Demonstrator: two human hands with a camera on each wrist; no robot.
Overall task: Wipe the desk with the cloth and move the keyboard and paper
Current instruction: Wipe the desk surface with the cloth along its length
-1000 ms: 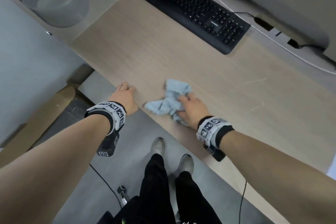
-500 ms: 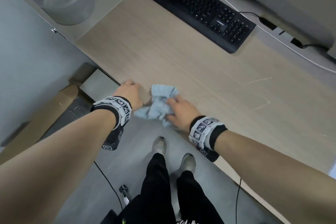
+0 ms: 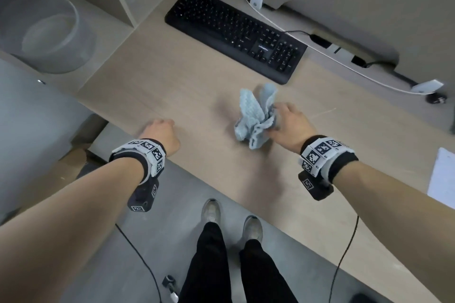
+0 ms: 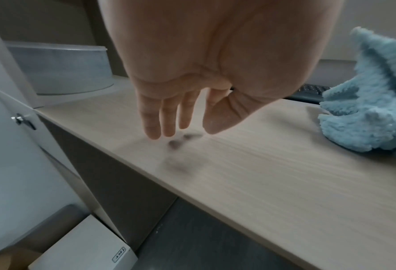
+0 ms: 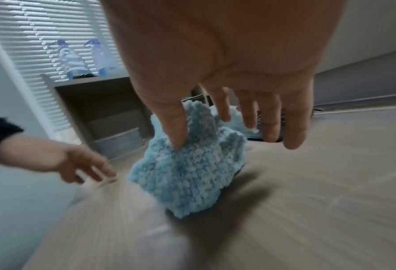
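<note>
On the wooden bench (image 3: 172, 86), the right hand (image 3: 290, 125) pinches the bunched blue cloth (image 3: 256, 115) near the black "LORGAN"-marked keyboard (image 3: 236, 32), while the left hand (image 3: 160, 135) hovers with relaxed fingers.

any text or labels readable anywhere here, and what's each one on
"LOHSRN", roughly; small and blurred, on the black keyboard above its arrow keys.
"Test", possibly; upside down on a small label on the white box under the desk.
Key legends: too small to read.
Wristband squares: coded patterns, not words.
Paper: no readable text.
</note>
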